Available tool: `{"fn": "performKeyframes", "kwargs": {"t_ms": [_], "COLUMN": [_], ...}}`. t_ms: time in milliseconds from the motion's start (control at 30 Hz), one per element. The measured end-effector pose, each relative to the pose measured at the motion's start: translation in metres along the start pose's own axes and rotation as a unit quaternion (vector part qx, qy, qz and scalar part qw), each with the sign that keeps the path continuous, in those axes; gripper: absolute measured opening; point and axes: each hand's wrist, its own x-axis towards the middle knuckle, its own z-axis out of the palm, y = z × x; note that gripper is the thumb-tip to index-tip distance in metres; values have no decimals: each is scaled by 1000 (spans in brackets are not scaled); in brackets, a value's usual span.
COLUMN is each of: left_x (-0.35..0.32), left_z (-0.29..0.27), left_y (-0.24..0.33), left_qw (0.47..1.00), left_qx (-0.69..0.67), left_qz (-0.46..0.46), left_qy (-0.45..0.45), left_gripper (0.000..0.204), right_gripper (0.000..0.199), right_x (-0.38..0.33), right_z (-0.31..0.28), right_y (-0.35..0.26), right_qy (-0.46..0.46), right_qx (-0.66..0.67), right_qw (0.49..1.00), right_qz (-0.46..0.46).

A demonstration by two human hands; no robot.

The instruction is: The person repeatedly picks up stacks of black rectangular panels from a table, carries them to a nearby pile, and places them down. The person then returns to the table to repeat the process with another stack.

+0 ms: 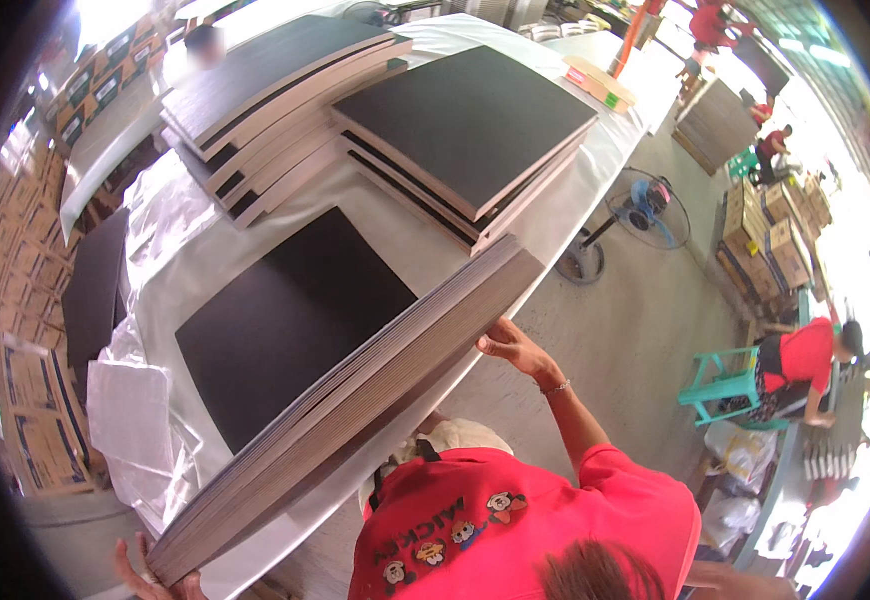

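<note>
A thick stack of thin dark boards (pixel 355 390) with grey-brown edges is tilted along the near edge of the table, between my two hands. At its lower left corner, my left hand (pixel 158 578) is closed around the end, fingers and thumb on either side. My right hand (pixel 518 350) grips the near side by the other end, its fingertips partly hidden behind the boards. Beyond the stack, a single black board (pixel 295 325) lies flat on the white-covered table (pixel 285 225).
Piles of black-topped boards stand farther back, one at right (pixel 465 130) and one at left (pixel 280 80). Clear plastic wrap (pixel 135 420) hangs at the left edge. A blue fan (pixel 647 205) stands right of the table. A person in red (pixel 800 360) sits on a green stool farther right.
</note>
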Motion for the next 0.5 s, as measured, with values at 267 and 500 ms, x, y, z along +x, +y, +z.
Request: {"fn": "performKeyframes", "kwargs": {"t_ms": [267, 500], "left_x": [9, 24], "left_z": [62, 129], "left_y": [20, 63], "left_qw": [976, 956], "left_qx": [-115, -237], "left_qz": [-70, -127], "left_qy": [173, 120], "left_gripper": [54, 54], "right_gripper": [95, 89], "right_x": [3, -4], "right_z": [12, 36], "right_y": [21, 8], "right_qy": [11, 124], "right_qx": [-37, 9], "right_qw": [996, 989], "right_qz": [-84, -79]}}
